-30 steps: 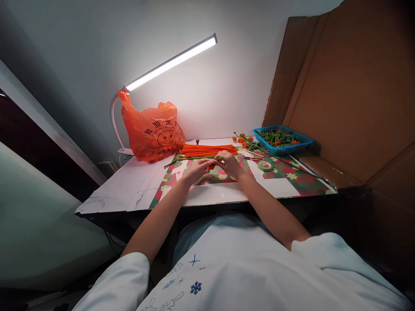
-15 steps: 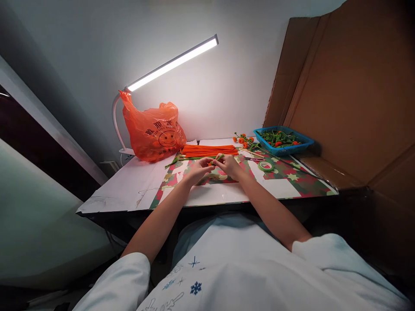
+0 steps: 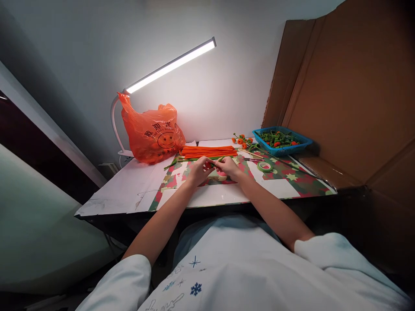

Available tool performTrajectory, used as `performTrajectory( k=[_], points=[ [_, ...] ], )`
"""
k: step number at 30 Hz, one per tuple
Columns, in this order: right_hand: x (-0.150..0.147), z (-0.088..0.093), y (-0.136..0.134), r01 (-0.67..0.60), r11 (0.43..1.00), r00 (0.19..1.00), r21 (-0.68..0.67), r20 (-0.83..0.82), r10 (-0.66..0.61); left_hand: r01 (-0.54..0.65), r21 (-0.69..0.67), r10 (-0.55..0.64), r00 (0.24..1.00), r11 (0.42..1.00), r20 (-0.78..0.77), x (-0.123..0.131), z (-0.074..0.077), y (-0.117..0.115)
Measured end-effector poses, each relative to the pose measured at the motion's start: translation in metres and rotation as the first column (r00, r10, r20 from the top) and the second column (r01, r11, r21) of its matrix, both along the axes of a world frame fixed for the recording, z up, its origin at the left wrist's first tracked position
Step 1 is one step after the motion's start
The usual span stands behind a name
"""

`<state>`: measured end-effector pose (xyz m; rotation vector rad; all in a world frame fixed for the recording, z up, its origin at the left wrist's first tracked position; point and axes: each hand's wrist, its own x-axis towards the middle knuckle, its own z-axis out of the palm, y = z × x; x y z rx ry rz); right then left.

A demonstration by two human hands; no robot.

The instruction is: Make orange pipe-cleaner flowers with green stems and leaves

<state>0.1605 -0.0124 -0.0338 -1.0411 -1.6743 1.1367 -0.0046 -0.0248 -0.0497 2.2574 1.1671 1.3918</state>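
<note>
My left hand (image 3: 200, 171) and my right hand (image 3: 228, 167) meet over the patterned mat, fingers closed on a small green piece (image 3: 212, 164) between them. Its details are mostly hidden by the fingers. Just behind my hands lies a bundle of orange stems (image 3: 207, 151), with green stems (image 3: 170, 164) along its near side and sticking out to the left. To the right of my right hand is a roll of green tape (image 3: 264, 166), and pink-handled scissors (image 3: 253, 159) lie beside it. Orange flowers (image 3: 242, 141) on green stems rest farther back.
A blue basket (image 3: 282, 151) of green pieces and orange flowers stands at the back right, near a cardboard sheet (image 3: 353, 95). An orange plastic bag (image 3: 152, 134) sits at the back left under a lit lamp (image 3: 171, 65). The table's front edge runs below my wrists.
My left fingers have lifted and curled differently around the small piece. My right hand has shifted slightly, still touching it. The whole view has moved a little.
</note>
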Motion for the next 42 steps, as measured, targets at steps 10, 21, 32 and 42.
performTrajectory(
  k=[10, 21, 32, 42],
  points=[
    [0.002, 0.007, -0.002, -0.293, 0.836, 0.923, -0.463, -0.367, 0.120, -0.012, 0.228, 0.032, 0.996, 0.974, -0.085, 0.001, 0.006, -0.003],
    [0.010, 0.010, -0.007, -0.063, 0.953, 0.995, 0.296, 0.087, 0.038, 0.197, -0.422, -0.026, 0.926, 0.885, 0.377, 0.000, 0.011, -0.008],
    [0.011, 0.004, 0.005, -0.039, 0.999, 0.998, 0.026, 0.041, 0.038, 0.014, -0.093, -0.008, 0.998, 0.996, 0.062, -0.001, 0.004, -0.006],
    [0.009, 0.010, -0.002, -0.199, 0.852, 0.963, -0.485, -0.259, 0.078, 0.025, 0.121, -0.014, 0.995, 0.992, -0.095, 0.001, 0.008, -0.006]
  ],
)
